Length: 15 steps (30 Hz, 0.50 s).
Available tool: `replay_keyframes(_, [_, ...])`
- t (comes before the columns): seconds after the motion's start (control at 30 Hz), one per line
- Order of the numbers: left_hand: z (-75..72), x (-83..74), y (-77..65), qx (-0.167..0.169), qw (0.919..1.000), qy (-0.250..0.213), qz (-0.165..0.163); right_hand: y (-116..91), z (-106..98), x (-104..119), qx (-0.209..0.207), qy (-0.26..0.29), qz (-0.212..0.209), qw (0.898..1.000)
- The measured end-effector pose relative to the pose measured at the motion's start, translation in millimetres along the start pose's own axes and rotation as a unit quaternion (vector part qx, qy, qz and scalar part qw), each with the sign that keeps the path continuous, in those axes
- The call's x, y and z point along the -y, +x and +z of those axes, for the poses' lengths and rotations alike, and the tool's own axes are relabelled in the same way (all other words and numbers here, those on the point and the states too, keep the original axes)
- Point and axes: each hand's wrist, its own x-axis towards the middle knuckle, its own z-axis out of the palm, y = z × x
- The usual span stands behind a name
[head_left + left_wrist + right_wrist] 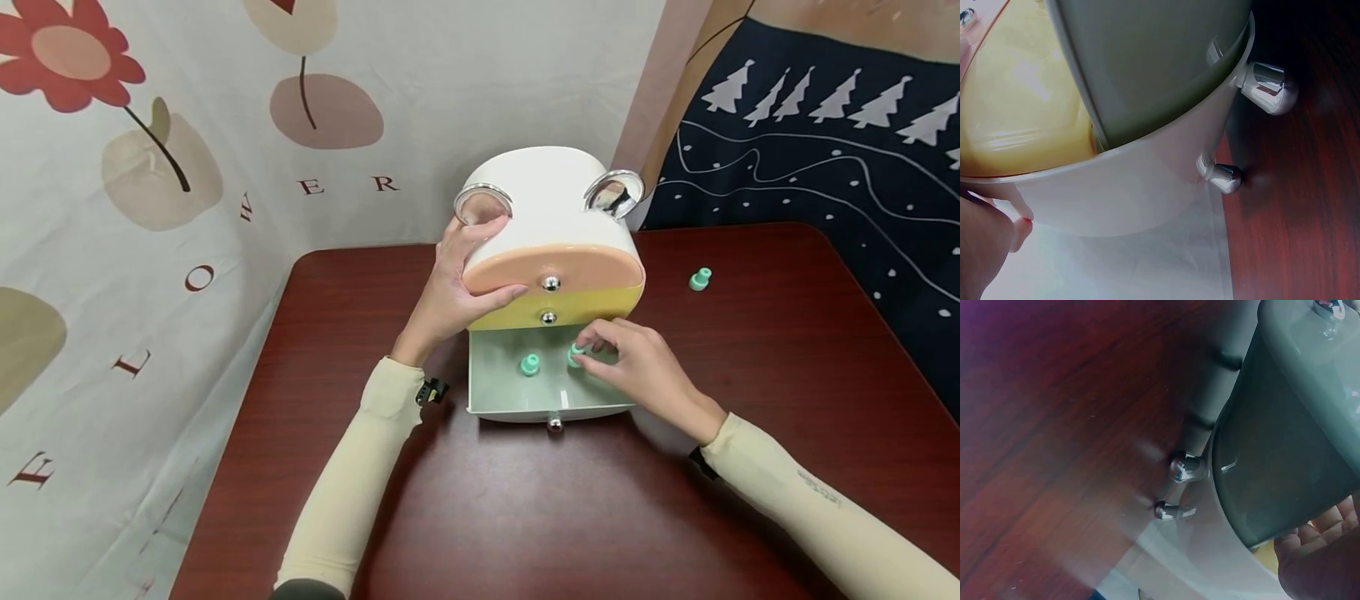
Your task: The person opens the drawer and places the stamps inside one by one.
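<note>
A small white drawer cabinet (546, 200) stands on the table, its lowest, pale green drawer (498, 392) pulled out. My left hand (457, 279) grips the cabinet's left upper side, thumb across the front and fingers near the round silver ear. Over the open drawer, my right hand (637, 362) pinches a small mint-green stepped peg (575, 357) between thumb and fingertips. Another such green peg (530, 364) stands in the drawer to the left. In the right wrist view the curled fingers (1329, 525) show at the drawer's edge; the peg is hidden there.
A third green peg (701, 279) stands on the dark red table (480, 508), right of the cabinet. Above the open drawer are a closed yellow drawer (585, 307) and a closed orange drawer (588, 265) with silver knobs. Printed cloths hang behind the table.
</note>
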Motion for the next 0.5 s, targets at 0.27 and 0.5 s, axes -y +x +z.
replay_keyframes(0.27, [0.4,6.1,-0.1,-0.001,1.0000,0.004,0.000,16,8,4,0.068,-0.031,0.019,0.997])
replay_keyframes(0.5, [0.8,-4.8,1.4,0.000,1.0000,0.000,-0.005,22,16,4,0.097,-0.070,0.011,0.993])
